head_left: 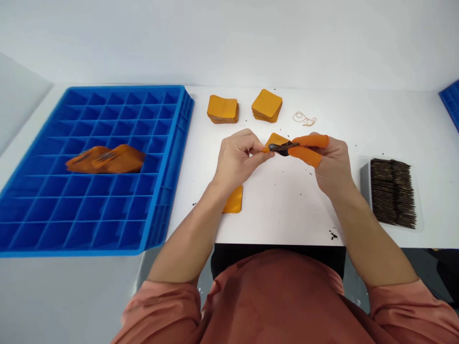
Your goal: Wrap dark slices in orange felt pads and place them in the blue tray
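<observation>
Both of my hands meet over the middle of the white table. My right hand (328, 160), with orange covers on its thumb and a finger, pinches a thin dark brown flaky piece (286, 147). At its other end, my left hand (241, 155) has thumb and forefinger closed on the piece's edge, where a bit of orange shows. Just behind the piece lies an orange square sheet (275, 139), partly hidden. Another orange square (234, 200) rests by my left wrist, partly covered by the forearm.
Two orange stacks (223, 109) (267, 105) and a thin looped string (304, 118) lie at the back. A blue divided crate (165, 157) holding orange packets (107, 159) stands left. At right, a clear tray (366, 184) holds dark flat pieces (392, 193). Dark crumbs (333, 234) lie near the front edge.
</observation>
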A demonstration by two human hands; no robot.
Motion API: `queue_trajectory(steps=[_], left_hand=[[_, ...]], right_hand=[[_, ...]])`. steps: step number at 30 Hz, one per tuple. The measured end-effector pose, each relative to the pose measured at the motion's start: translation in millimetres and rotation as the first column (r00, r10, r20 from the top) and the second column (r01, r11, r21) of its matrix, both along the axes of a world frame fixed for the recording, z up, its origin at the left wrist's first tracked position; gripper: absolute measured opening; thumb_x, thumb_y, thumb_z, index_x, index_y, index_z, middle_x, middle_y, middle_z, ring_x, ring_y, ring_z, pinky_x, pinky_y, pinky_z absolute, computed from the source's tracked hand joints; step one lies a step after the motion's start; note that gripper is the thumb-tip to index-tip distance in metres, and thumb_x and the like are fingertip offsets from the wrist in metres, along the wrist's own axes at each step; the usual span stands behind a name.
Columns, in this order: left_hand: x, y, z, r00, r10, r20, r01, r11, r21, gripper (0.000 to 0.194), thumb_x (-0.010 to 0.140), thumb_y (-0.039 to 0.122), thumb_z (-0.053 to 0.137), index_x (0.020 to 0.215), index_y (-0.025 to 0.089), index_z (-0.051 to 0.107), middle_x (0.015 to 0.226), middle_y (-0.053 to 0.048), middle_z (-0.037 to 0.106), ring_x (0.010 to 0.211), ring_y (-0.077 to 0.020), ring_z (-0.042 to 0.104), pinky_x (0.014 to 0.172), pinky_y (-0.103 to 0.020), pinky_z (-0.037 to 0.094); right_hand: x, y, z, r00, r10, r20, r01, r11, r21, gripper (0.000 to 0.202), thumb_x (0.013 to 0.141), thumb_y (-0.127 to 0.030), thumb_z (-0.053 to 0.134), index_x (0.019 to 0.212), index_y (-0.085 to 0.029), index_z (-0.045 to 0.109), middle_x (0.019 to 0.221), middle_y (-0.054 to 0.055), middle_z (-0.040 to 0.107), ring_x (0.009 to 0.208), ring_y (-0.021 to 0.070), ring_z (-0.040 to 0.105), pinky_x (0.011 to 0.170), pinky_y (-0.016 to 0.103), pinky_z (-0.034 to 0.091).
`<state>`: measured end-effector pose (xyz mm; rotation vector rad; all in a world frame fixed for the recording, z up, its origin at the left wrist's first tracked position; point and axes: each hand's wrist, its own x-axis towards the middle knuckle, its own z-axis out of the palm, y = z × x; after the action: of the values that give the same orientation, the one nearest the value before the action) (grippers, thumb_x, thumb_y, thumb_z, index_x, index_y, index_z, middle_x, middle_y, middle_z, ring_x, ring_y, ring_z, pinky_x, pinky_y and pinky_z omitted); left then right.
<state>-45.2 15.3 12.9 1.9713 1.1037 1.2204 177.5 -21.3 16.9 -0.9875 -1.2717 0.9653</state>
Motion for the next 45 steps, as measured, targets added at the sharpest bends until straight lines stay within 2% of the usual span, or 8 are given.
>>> queue_trajectory(steps=[6, 11, 17, 24, 29, 34, 38, 45], left_hand=[[0, 1, -0.9, 1.000, 0.003, 0.029, -0.003, 1.000, 0.002, 0.028, 0.084, 0.026, 0.088, 0.068, 0.022, 0.065, 0.075, 0.000, 0.064, 0.065, -0.0130, 0.051, 0.058, -0.031, 0.042], [0, 2, -0.9, 1.000, 0.017, 0.008, -0.017, 1.000, 0.024, 0.027, 0.085, 0.027, 0.087, 0.068, 0.022, 0.066, 0.076, 0.000, 0.066, 0.065, -0.0133, 0.052, 0.059, -0.031, 0.043], [0, 1, -1.0, 0.998, 0.011, -0.054, -0.007, 0.997, 0.075, 0.019, 0.086, 0.023, 0.084, 0.070, 0.023, 0.072, 0.076, -0.001, 0.067, 0.066, -0.0144, 0.053, 0.060, -0.032, 0.043], [0, -1, -1.8, 0.997, -0.005, -0.081, 0.012, 0.996, 0.088, 0.003, 0.089, 0.026, 0.086, 0.087, 0.024, 0.084, 0.085, -0.002, 0.073, 0.070, -0.0146, 0.059, 0.064, -0.031, 0.049], [-1, -1, -3.9, 0.997, -0.012, -0.072, 0.018, 0.996, 0.089, 0.007, 0.093, 0.032, 0.087, 0.091, 0.026, 0.089, 0.087, -0.003, 0.076, 0.070, -0.0144, 0.062, 0.063, -0.031, 0.052], [-1, 0, -4.0, 1.000, -0.018, -0.012, 0.019, 0.998, 0.054, 0.012, 0.093, 0.039, 0.090, 0.093, 0.027, 0.090, 0.088, -0.003, 0.076, 0.071, -0.0148, 0.063, 0.063, -0.030, 0.052], [-1, 1, -5.4, 0.998, -0.024, 0.055, 0.023, 0.999, 0.034, 0.012, 0.090, 0.040, 0.092, 0.091, 0.028, 0.089, 0.087, -0.002, 0.076, 0.070, -0.0140, 0.062, 0.061, -0.030, 0.049], [0, -1, 0.1, 0.986, -0.045, 0.163, 0.056, 0.997, -0.060, 0.006, 0.088, 0.031, 0.089, 0.085, 0.027, 0.085, 0.082, -0.001, 0.070, 0.071, -0.0143, 0.060, 0.060, -0.031, 0.047]], right_hand=[[2, 2, -3.6, 0.999, -0.029, 0.033, 0.029, 0.999, 0.025, 0.008, 0.088, -0.036, 0.090, 0.093, -0.031, 0.086, 0.097, 0.000, 0.082, 0.089, 0.0199, 0.076, 0.078, 0.040, 0.065], [4, 0, -3.5, 0.984, -0.087, 0.158, 0.071, 0.992, 0.103, 0.007, 0.093, -0.036, 0.087, 0.096, -0.030, 0.085, 0.094, 0.001, 0.078, 0.084, 0.0197, 0.071, 0.072, 0.038, 0.060], [2, -5, -0.8, 0.891, -0.237, 0.388, 0.123, 0.947, 0.297, 0.008, 0.098, -0.029, 0.081, 0.101, -0.031, 0.089, 0.084, 0.001, 0.071, 0.071, 0.0164, 0.060, 0.064, 0.036, 0.053], [6, 1, -6.8, 0.827, -0.301, 0.474, 0.104, 0.912, 0.397, 0.012, 0.098, -0.029, 0.078, 0.101, -0.031, 0.089, 0.083, 0.002, 0.072, 0.068, 0.0160, 0.057, 0.059, 0.034, 0.045], [11, 2, -5.7, 0.818, -0.261, 0.513, 0.066, 0.928, 0.366, 0.014, 0.099, -0.030, 0.076, 0.103, -0.030, 0.090, 0.081, 0.002, 0.071, 0.068, 0.0163, 0.055, 0.060, 0.035, 0.045], [15, 2, -2.4, 0.927, -0.132, 0.350, 0.064, 0.978, 0.201, 0.029, 0.094, -0.034, 0.083, 0.122, -0.031, 0.087, 0.088, 0.000, 0.072, 0.072, 0.0147, 0.055, 0.061, 0.032, 0.046], [14, 3, -1.5, 0.978, -0.022, 0.209, 0.023, 1.000, 0.000, 0.023, 0.085, -0.038, 0.090, 0.106, -0.029, 0.090, 0.086, -0.001, 0.071, 0.071, 0.0127, 0.053, 0.057, 0.029, 0.039], [13, 7, 3.7, 0.999, 0.031, 0.032, -0.027, 0.995, -0.101, 0.024, 0.075, -0.034, 0.095, 0.098, -0.031, 0.092, 0.077, -0.002, 0.069, 0.072, 0.0132, 0.055, 0.063, 0.030, 0.044]])
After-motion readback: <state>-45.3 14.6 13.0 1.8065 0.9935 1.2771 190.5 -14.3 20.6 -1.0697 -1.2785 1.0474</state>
